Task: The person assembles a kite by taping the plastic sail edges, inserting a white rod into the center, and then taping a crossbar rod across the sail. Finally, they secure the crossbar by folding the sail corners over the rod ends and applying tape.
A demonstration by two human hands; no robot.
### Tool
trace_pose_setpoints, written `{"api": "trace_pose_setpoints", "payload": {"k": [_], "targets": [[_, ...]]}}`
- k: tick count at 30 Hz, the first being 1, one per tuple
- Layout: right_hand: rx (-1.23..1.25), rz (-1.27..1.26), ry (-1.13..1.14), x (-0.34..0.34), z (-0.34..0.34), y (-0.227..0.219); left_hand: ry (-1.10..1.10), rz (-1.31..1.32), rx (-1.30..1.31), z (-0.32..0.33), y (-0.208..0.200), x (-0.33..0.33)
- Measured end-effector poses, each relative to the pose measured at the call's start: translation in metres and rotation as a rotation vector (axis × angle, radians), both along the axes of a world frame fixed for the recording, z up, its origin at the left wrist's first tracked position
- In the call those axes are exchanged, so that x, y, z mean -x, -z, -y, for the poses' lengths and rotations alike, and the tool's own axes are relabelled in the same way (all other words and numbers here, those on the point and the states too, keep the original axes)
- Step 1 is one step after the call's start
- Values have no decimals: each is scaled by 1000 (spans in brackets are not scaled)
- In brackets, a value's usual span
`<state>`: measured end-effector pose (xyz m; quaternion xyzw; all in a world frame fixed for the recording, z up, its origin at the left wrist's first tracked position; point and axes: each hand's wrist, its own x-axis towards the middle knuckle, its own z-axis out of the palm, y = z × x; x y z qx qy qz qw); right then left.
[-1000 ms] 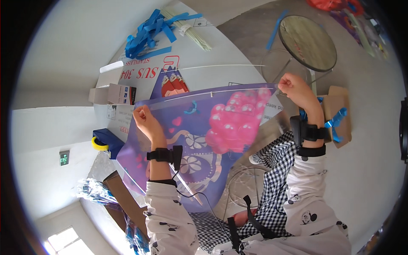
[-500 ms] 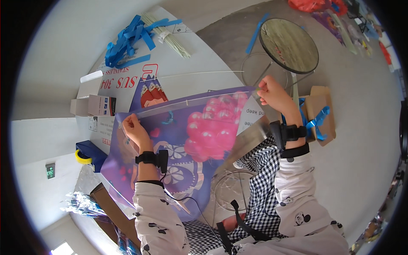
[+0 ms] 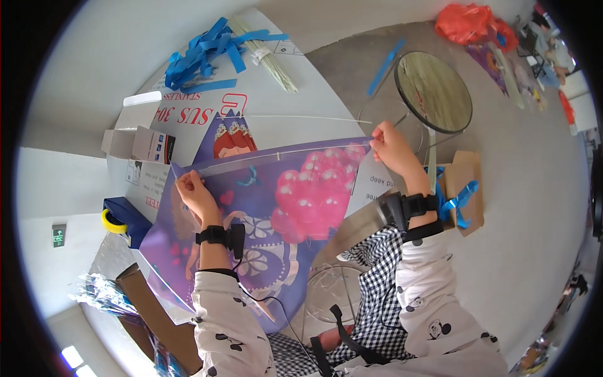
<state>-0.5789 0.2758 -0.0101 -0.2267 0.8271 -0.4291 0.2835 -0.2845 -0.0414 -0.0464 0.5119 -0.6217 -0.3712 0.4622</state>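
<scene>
A purple kite sail, printed with a figure in a dress and pink balloons, is stretched between my hands over the table edge and my lap. My left hand is closed in a pinch at its upper left edge. My right hand pinches its far right corner. A thin white rod runs along the upper edge between the hands. Beyond it, another thin white rod lies across the table. Several stacked purple printed pieces lie partly under the sail.
Blue ribbon strips and a tied bundle of pale rods lie at the table's far end. A small white box and yellow tape are at left. At right stand a round stool and a cardboard box with blue ribbon.
The view has shifted slightly. My right hand has come a little left and lower with the sail's corner; my left hand keeps its pinch.
</scene>
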Motion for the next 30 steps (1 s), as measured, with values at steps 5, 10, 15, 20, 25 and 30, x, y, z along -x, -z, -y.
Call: {"api": "trace_pose_setpoints", "payload": {"k": [5, 10, 15, 20, 25, 30], "targets": [[-68, -149, 0, 4, 1, 12, -19, -13, -46, -6, -9, 7], [-77, -119, 17, -1, 7, 4, -6, -27, -47, -5, -8, 4], [-100, -119, 52, 8, 5, 18, -38, -2, -16, -2, -6, 8], [-119, -125, 39, 6, 7, 12, -97, 41, 65, -5, -6, 11], [-69, -75, 76, 7, 4, 7, -79, 3, -42, -10, -13, 17], [-75, -56, 77, 6, 6, 6, -89, -32, -95, -13, -17, 19]]}}
